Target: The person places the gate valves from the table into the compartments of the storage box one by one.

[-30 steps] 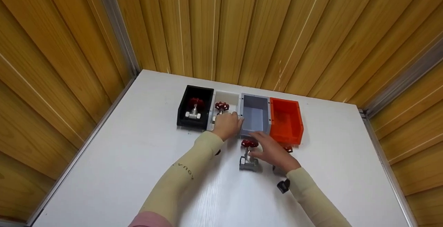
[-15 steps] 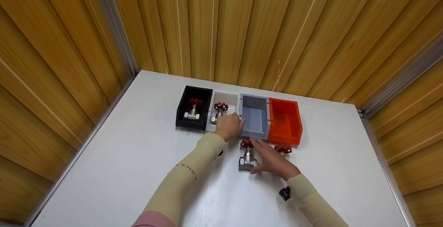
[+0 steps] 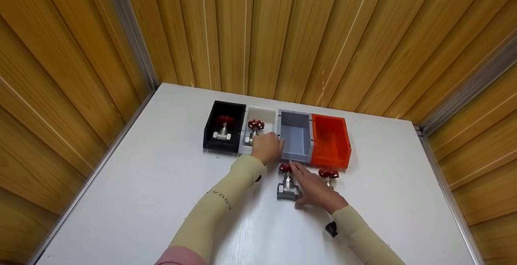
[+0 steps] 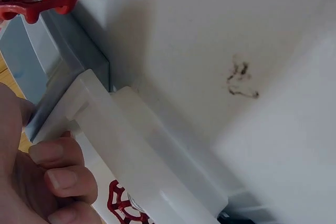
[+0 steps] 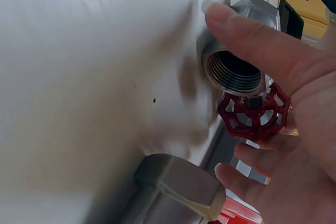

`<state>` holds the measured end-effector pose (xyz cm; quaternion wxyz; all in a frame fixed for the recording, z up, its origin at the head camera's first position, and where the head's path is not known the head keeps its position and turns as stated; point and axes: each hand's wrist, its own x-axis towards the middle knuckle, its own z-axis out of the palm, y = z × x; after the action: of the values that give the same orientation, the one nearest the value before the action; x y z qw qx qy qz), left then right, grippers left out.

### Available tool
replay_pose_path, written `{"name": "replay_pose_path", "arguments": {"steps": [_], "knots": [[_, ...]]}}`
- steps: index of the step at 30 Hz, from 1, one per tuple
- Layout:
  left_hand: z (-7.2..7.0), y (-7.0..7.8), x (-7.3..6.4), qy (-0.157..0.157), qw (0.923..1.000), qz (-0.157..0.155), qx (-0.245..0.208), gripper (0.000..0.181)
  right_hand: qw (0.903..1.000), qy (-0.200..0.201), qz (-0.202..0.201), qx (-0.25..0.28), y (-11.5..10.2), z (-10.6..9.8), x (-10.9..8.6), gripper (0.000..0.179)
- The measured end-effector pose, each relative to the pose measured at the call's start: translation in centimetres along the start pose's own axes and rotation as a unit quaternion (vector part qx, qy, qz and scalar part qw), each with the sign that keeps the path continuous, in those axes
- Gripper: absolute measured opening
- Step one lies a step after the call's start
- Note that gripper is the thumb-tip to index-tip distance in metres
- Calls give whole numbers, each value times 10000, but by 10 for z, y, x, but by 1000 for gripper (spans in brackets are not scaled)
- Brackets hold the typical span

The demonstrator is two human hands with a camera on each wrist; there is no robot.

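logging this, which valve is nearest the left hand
The valve in the white bin, partly hidden by the left hand; the other three are farther off.

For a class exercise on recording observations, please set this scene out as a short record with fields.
Bins, left to right: black bin, white bin, grey bin, orange bin
Binned: black-bin valve, white-bin valve
On table: left table valve before the grey bin; right table valve, partly hidden
Handwheels: red
Left hand: curled at the white bin's front; grip unclear
Right hand: spread around the left table valve; contact unclear

There are four valves (image 3: 287, 191) and four bins (image 3: 295, 135).
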<state>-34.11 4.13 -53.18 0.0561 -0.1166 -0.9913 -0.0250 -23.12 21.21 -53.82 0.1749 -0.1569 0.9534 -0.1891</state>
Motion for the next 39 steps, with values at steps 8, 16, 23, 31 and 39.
{"name": "replay_pose_path", "arguments": {"steps": [8,16,23,31,39], "knots": [[1,1,-2,-89,9999,-60,-113,48,9997,193,60,-104,-4,3,0,126],[-1,4,-2,-207,9995,117,204,51,9994,323,-48,-142,-5,6,2,123],[-1,5,-4,237,9994,114,202,48,9990,398,-5,-186,-2,8,4,118],[-2,6,-4,131,9992,133,351,49,9988,473,-120,-44,1,9,5,118],[0,6,-3,-109,9993,98,339,51,9970,662,-356,165,3,11,2,117]]}}
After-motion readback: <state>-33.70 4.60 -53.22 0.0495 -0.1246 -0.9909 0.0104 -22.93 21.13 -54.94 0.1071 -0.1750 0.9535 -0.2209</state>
